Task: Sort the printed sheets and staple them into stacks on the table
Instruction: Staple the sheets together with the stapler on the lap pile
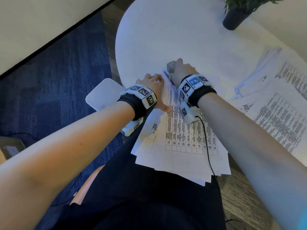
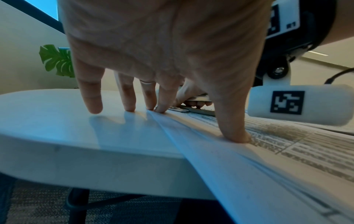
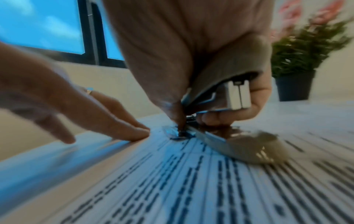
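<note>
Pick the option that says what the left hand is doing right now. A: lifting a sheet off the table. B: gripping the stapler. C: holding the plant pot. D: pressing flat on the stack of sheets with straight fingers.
D: the left hand lies spread with straight fingers, thumb on the printed sheets at the table edge, while the right hand grips the stapler.

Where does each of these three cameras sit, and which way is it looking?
Head: looks down on the table; both forearms, left hand, right hand over printed sheets.
Left wrist: looks along the left hand's spread fingers pressing table and sheets.
Right wrist: looks along the right hand gripping the stapler.
All three share the sheets; both wrist views show the stapler.
</note>
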`<state>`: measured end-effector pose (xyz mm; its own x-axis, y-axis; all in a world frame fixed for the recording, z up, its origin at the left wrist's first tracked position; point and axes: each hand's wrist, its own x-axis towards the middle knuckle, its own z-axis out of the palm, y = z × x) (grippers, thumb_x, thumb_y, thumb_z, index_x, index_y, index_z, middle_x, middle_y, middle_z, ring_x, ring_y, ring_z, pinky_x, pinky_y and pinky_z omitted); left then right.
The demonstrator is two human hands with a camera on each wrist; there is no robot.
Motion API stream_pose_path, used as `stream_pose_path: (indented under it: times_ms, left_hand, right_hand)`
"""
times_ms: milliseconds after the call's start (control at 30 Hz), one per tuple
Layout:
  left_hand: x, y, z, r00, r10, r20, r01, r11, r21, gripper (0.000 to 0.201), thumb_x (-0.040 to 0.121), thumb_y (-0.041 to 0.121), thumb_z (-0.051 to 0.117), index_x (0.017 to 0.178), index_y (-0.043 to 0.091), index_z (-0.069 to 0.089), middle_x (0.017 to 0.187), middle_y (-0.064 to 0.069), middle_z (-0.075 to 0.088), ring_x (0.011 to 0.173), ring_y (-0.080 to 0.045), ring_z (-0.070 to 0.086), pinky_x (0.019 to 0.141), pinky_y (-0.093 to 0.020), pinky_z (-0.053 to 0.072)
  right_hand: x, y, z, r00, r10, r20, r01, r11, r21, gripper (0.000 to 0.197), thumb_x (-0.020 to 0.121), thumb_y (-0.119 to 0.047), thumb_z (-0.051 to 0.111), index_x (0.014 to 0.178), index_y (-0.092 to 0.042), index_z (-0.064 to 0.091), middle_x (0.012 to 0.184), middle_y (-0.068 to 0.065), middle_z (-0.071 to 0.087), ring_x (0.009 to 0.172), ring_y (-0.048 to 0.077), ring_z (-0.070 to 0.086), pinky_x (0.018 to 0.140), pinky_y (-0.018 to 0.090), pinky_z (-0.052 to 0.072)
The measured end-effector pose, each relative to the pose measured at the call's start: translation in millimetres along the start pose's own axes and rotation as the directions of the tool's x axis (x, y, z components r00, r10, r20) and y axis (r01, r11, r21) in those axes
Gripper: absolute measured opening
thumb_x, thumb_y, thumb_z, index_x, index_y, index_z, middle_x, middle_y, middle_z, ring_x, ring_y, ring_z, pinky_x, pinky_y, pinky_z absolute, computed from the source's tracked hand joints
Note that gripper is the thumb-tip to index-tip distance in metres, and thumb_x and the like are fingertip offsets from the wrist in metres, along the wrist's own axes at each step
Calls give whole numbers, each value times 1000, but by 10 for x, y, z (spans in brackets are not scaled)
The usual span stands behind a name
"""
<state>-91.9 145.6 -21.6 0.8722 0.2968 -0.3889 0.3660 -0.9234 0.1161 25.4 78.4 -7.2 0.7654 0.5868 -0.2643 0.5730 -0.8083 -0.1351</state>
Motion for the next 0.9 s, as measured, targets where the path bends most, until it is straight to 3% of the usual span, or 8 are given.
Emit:
stream_pose_path:
  times_ms: [167,400,500,567,667,733,800,900]
  left_hand:
    - [1,-8,-2,1000,4,-10,-3,1000,28,118,58,84,59,147,15,25,151,2,24,126,-27,32,97,-46,38]
    - [-32,-59,-52,1000,13,15,-13,1000,-3,115,59,85,56,147,17,26,155,3,23,133,-26,31,103,-46,33]
    - [-7,-79,-198,998,-54,22,57,977,-206,93,71,72,62,141,14,39,146,-4,40,130,-25,42,105,-42,36]
    - [24,-86,-287,993,-112,-32,88,898,-432,82,79,54,67,143,13,38,142,-4,46,127,-21,47,108,-35,35]
    - [55,-39,-321,981,-174,-91,81,778,-623,72,79,45,72,138,14,45,129,1,59,113,-13,58,104,-26,38]
    - [77,16,-273,980,-190,-49,102,705,-702,75,72,48,77,134,15,49,121,3,63,107,-11,61,98,-23,42]
    - [68,77,-234,980,-200,4,138,661,-738,75,65,49,82,127,16,55,111,4,66,103,-12,62,94,-26,46]
    - [69,119,-161,985,-167,46,147,662,-735,43,66,42,83,96,15,69,80,6,66,80,-13,63,76,-27,50]
  right_hand:
    - [20,176,-53,995,95,6,-95,982,164,48,96,-36,49,130,-5,35,122,21,54,105,39,57,73,39,44]
    - [-121,252,-46,998,43,43,-52,971,231,45,95,-32,53,128,-6,37,121,20,53,98,34,56,70,35,42]
    - [-223,302,-94,999,-6,32,-3,958,288,43,93,-31,56,124,-6,40,116,15,53,86,27,51,68,31,40]
    - [-305,347,-138,999,-35,19,28,955,295,41,92,-29,57,122,-7,41,107,11,52,82,24,50,64,28,39]
    - [-454,401,-170,998,-65,27,52,942,331,38,90,-25,59,121,-11,42,100,7,52,72,20,52,50,25,39]
    - [-539,417,-165,995,-77,64,47,922,385,36,88,-22,59,119,-14,42,100,6,54,68,17,56,50,27,46]
    - [-605,422,-165,991,-84,109,24,887,460,35,85,-19,59,117,-18,42,104,7,57,70,25,61,53,35,54]
    - [-685,413,-175,987,-127,101,56,850,523,36,82,-13,58,115,-19,43,103,8,61,66,23,61,53,32,51]
